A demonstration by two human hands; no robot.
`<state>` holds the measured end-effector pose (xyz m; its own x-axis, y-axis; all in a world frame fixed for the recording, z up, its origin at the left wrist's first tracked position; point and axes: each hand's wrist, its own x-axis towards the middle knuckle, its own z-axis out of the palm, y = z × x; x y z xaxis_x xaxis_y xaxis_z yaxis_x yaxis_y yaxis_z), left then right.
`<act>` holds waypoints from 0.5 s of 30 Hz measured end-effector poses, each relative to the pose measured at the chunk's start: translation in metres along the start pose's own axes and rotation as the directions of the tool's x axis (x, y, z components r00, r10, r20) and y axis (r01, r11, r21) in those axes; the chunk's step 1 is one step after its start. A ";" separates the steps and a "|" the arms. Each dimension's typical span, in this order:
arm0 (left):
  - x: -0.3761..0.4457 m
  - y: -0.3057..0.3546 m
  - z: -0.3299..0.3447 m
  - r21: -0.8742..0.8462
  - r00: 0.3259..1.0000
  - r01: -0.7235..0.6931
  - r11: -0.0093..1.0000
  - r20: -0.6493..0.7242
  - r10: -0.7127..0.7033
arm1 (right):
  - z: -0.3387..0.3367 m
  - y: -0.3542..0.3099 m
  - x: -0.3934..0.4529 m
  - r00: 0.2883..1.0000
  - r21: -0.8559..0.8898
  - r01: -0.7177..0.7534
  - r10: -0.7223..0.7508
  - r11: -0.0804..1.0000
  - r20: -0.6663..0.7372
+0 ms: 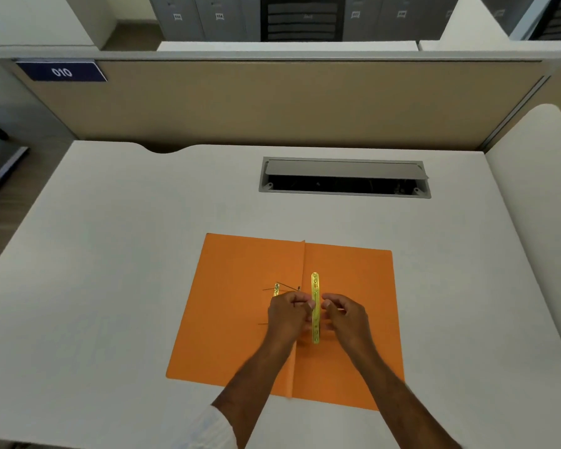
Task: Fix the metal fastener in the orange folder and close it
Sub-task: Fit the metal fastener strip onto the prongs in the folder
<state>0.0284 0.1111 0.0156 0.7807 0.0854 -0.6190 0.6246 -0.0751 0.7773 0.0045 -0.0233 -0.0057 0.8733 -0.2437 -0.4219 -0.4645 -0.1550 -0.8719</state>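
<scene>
Both forearms reaching forward, left hand (287,314) and right hand (344,314) pinching metal fastener (315,286)

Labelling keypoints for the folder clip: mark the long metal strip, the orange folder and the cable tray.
long metal strip (315,283): head view, on its bare upper end above the hands.
orange folder (237,306): head view, on the open left flap.
cable tray (344,168): head view, on the raised grey lid.

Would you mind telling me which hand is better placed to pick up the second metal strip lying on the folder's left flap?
Left. The left hand sits right beside that smaller strip; the right hand is across the long strip.
</scene>
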 end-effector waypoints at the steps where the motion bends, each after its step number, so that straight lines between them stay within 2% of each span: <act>1: 0.002 0.001 -0.006 -0.008 1.000 0.002 1.000 -0.010 -0.002 | 0.005 -0.001 0.002 1.000 -0.010 0.004 -0.004 1.000 0.007; 8: 0.011 0.005 -0.037 -0.062 0.999 0.016 0.998 -0.029 -0.017 | 0.033 -0.011 0.011 0.997 -0.047 0.049 -0.046 0.998 0.056; 15: 0.020 0.000 -0.064 -0.079 0.997 0.016 0.997 -0.069 -0.022 | 0.053 -0.023 0.019 0.987 -0.185 0.145 -0.129 0.972 0.096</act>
<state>0.0426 0.1759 0.0107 0.7637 0.1558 -0.6265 0.6337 0.0048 0.7736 0.0392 0.0260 -0.0069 0.9359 -0.1287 -0.3278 -0.3521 -0.3632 -0.8626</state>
